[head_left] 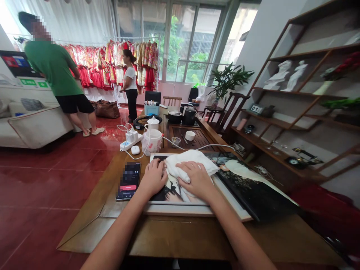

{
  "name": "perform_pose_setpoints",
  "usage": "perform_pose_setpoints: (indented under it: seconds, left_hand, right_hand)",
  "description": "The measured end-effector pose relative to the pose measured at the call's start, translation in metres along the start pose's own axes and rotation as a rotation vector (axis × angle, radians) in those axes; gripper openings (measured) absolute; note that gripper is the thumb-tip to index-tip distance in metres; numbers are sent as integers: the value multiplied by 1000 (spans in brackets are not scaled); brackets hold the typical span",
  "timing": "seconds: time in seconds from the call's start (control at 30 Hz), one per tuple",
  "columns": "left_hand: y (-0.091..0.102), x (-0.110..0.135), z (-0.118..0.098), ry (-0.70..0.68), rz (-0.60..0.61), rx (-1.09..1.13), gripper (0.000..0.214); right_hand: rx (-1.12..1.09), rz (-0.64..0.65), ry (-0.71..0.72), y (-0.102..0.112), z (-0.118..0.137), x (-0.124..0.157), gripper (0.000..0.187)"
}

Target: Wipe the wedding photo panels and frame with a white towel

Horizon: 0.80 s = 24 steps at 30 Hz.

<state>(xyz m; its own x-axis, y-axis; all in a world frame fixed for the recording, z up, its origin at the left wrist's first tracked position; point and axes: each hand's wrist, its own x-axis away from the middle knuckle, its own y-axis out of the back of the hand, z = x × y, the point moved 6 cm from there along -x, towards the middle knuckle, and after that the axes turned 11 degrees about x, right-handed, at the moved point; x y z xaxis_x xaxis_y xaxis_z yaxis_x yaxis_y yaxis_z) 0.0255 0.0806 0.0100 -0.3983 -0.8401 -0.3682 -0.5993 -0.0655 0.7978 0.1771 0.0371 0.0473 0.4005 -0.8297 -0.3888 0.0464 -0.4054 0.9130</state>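
A large photo album lies open on the wooden table, with a glossy black page at right and a framed photo page under my hands. My right hand presses down on a bunched white cloth, which covers part of the photo page. My left hand lies flat on the page, its fingertips next to the cloth. A smartphone with a lit screen sits close to the left of my left hand.
Behind the album are a power strip, white cables, a bagged white teapot and a dark tea tray. A person in green and a person in white stand by red garment racks. Shelves stand at right.
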Motion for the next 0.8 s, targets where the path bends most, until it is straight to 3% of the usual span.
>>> perform_pose_setpoints:
  seconds: [0.43,0.8]
  left_hand:
    - [-2,0,1,-3,-6,18,36]
    - [0,-1,-1,-15,3,12,36]
  right_hand:
    - [3,-5,-57,13,13,58,45]
    - [34,-11,-111,-4,-23,6,44]
